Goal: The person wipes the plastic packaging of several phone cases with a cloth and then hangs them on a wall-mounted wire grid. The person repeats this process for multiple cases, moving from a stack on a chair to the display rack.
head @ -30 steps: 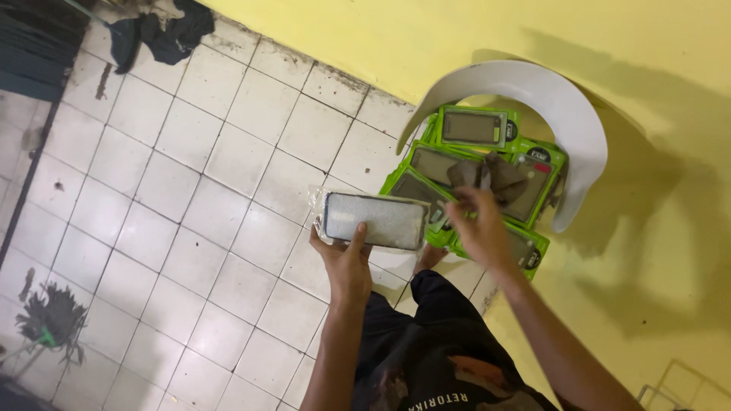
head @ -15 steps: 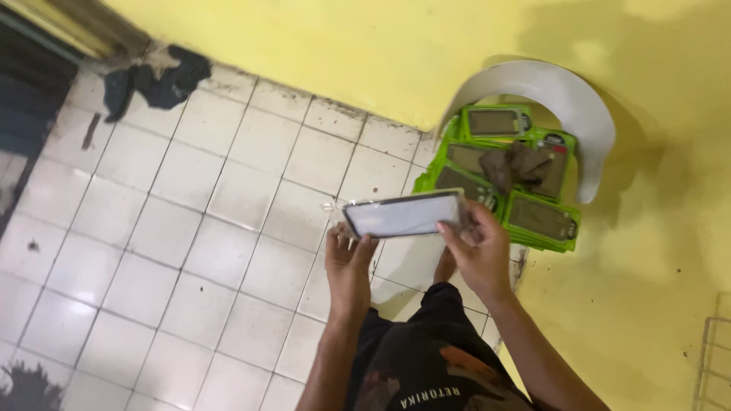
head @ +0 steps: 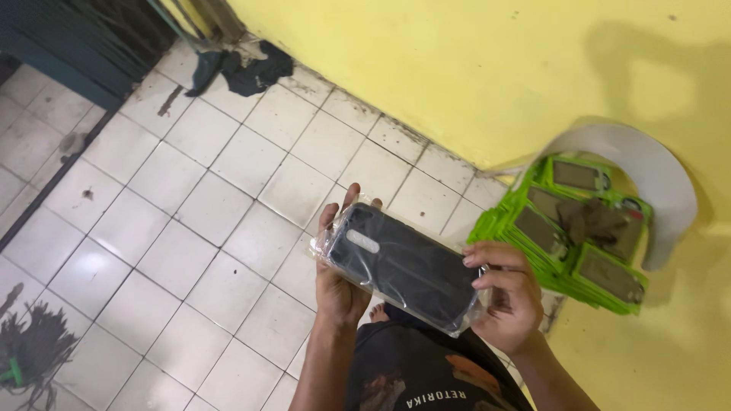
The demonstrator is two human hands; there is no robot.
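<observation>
I hold a black phone case in a clear plastic sleeve [head: 407, 266] with both hands, over my lap. My left hand [head: 340, 281] grips its left end from underneath, fingers curled over the top edge. My right hand [head: 509, 293] pinches its right end. The case's dark back faces up, with a pale oval mark near the left end.
Stacks of green packaged phone cases [head: 572, 240] lie against the yellow wall [head: 495, 68] at right, under a curved white sheet [head: 647, 175]. White floor tiles [head: 183, 228] spread left. Dark cloth [head: 244, 68] lies by the far corner, and black cables [head: 34, 350] at bottom left.
The case has been turned over: its pale side showed before, now the dark back faces up. My right hand came off the green stacks and took the case's right end.
</observation>
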